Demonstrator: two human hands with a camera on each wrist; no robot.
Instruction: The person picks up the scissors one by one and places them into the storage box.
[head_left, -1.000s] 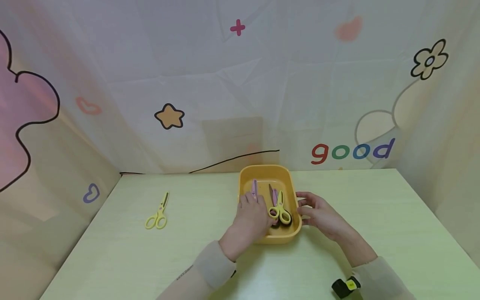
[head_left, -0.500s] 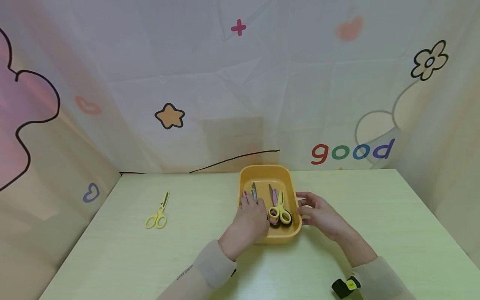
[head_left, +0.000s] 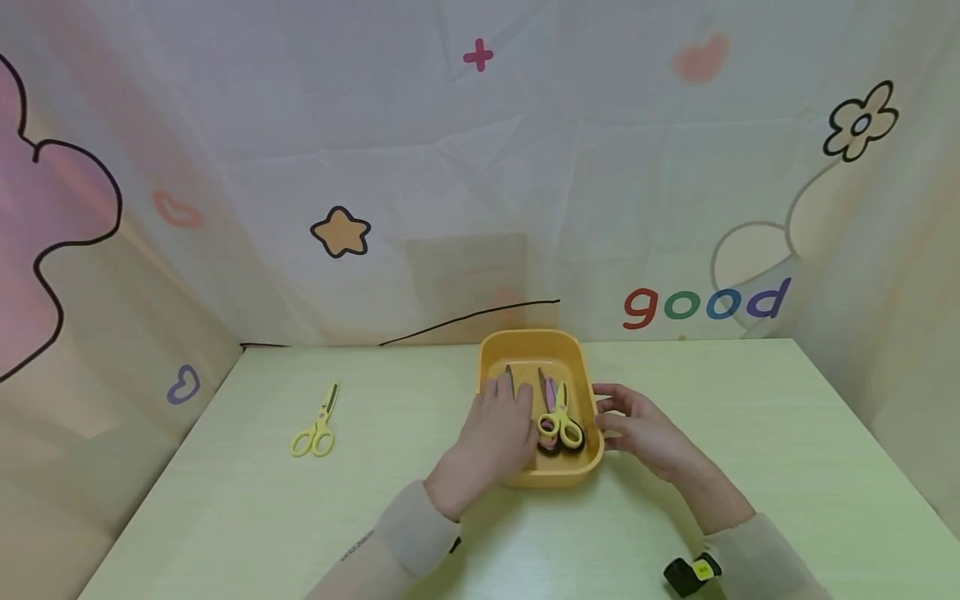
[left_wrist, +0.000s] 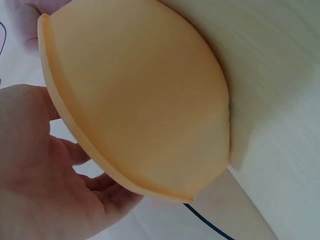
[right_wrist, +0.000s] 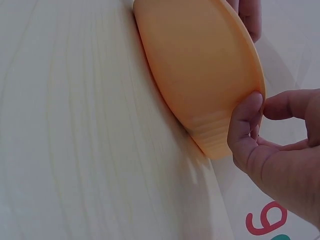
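A deep yellow-orange tray (head_left: 551, 481) stands at the back of the table. My left hand (head_left: 498, 425) reaches over its left rim, fingers down inside. A dark blade tip (head_left: 509, 371) shows past those fingers; I cannot tell whether they grip it. In the left wrist view the tray wall (left_wrist: 145, 100) hides the fingertips. My right hand (head_left: 633, 429) holds the right side; in the right wrist view its thumb meets the rim while a finger (right_wrist: 245, 120) presses the outer wall. Yellow scissors (head_left: 560, 416) lie over purple and black ones in the tray's right half.
Another pair of yellow scissors (head_left: 322, 427) lies on the table (head_left: 225, 517) at the left, blades pointing away. A printed curtain (head_left: 450, 183) hangs behind the table and at both sides. A black device with a yellow label (head_left: 703, 570) sits at my right cuff.
My left hand held purple scissors, whose blade then dropped from sight as a dark blade appeared. The hand now spreads flatter and has edged back. My right hand has stayed put.
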